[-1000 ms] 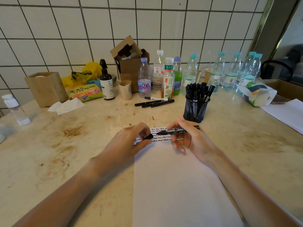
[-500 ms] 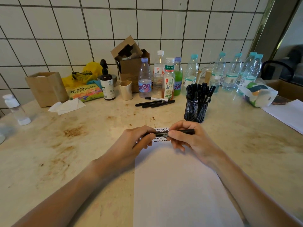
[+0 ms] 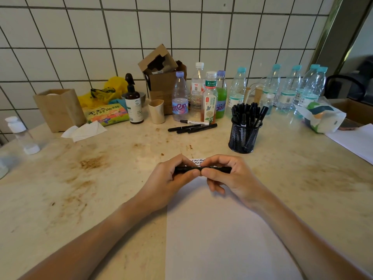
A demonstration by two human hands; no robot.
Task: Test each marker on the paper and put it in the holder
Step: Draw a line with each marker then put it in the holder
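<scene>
Left hand (image 3: 171,178) and right hand (image 3: 228,176) pinch one marker (image 3: 201,169), hiding its ends.

bare forearms, no sleeves, no jewellery

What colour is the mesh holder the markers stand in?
Black: the holder is dark wire mesh, seen best in the head view.
</scene>
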